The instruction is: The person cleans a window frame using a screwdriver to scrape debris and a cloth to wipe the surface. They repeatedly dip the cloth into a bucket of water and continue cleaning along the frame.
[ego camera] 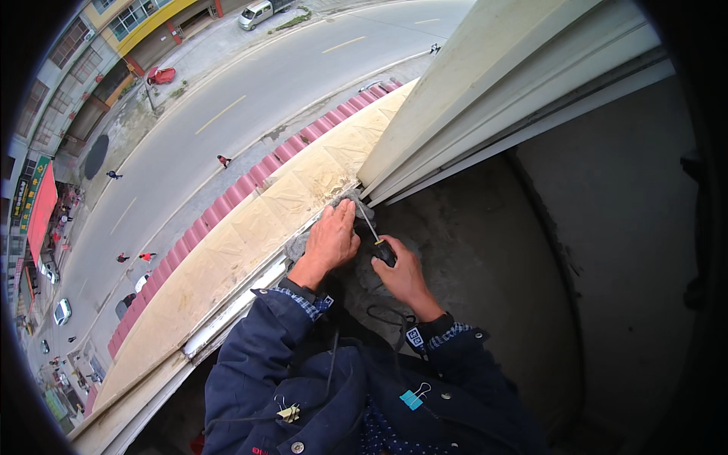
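Observation:
My right hand (402, 270) is closed around the black handle of a screwdriver (384, 252). The metal shaft points up and left, its tip at a grey cloth (364, 210) by the foot of the window frame (449, 108). My left hand (331, 236) lies over the cloth on the window's bottom track (267, 278), fingers extended towards the frame corner. More of the cloth shows beside the left wrist. Whether the left fingers grip the cloth is hidden; the screwdriver's tip is hard to make out.
Outside the track runs a tiled ledge (227, 244) with a pink corrugated roof edge (250, 185) beyond. Far below lies a street (227, 108) with people and vehicles. A dark floor (483, 284) is on the inner side. Binder clips (413, 398) hang on the jacket.

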Demonstrator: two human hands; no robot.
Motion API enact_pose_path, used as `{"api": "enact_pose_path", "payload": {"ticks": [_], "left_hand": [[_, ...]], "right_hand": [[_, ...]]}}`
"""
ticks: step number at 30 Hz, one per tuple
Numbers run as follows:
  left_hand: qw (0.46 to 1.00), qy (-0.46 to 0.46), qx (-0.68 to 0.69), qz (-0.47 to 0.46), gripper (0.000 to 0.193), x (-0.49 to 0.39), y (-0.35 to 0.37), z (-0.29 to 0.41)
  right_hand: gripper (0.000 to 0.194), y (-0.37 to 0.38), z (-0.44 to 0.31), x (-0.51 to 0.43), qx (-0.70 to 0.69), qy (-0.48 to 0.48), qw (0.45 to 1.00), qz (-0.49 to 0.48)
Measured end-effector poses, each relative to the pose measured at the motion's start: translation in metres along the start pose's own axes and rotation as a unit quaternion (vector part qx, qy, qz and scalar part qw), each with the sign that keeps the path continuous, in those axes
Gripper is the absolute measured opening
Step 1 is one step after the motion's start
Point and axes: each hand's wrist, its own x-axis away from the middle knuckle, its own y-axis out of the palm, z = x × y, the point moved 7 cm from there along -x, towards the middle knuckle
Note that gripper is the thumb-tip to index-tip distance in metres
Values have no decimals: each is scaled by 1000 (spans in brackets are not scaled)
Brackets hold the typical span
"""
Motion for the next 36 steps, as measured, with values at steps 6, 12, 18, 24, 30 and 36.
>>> {"api": "enact_pose_path", "payload": {"ticks": [6, 12, 18, 24, 30, 36], "left_hand": [[1000, -12, -18, -3, 62, -12, 4, 2], [999, -39, -26, -10, 47, -19, 6, 1], [994, -82, -58, -48, 37, -9, 6, -12], [994, -102, -12, -28, 26, 30, -17, -34], [992, -118, -27, -25, 25, 67, -26, -44], [986, -166, -33, 5, 24, 132, -51, -67]], "right_hand": [[43, -5, 2, 5, 16, 7, 1000, 13], [45, -8, -1, 8, -10, -27, 999, 28], [46, -12, -4, 19, 5, 1, 1000, 20], [43, -3, -16, 21, 26, -4, 999, -31], [48, -7, -46, 11, 148, -94, 982, -75], [44, -2, -47, 0, 187, -105, 971, -106]]}}
